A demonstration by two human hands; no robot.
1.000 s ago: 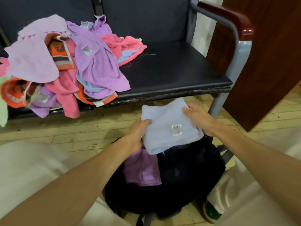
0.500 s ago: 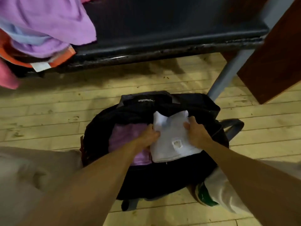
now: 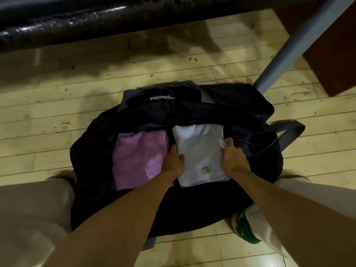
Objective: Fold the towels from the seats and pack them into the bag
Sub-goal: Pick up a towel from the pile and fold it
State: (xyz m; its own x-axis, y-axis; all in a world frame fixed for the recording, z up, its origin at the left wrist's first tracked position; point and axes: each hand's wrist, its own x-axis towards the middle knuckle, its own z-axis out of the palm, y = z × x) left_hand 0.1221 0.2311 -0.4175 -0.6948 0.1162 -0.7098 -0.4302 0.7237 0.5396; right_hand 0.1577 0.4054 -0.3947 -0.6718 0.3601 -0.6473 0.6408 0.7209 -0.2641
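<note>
Both hands are down inside the open bag, one on each side of a folded pale blue towel. The left hand grips the towel's left edge, fingers curled down over it and the thumb lying on top. The right hand clamps the right edge the same way, knuckles up, fingers wrapped round the fold. The hands are apart, with the width of the towel between them. A small white label shows on the towel's upper face, near the edge closest to the person.

Just beside it, to the left and touching the left hand, lies a folded purple towel, flat in the same opening. The dark bag sits on the pale wooden floor, its mouth spread wide, a line of white script on the far flap and a grey strap sticking out to the right.

Light trouser legs frame the bag on either side, and a white and green shoe shows at its lower right. Beyond the bag run the black front edge of a seat and a grey metal leg.
</note>
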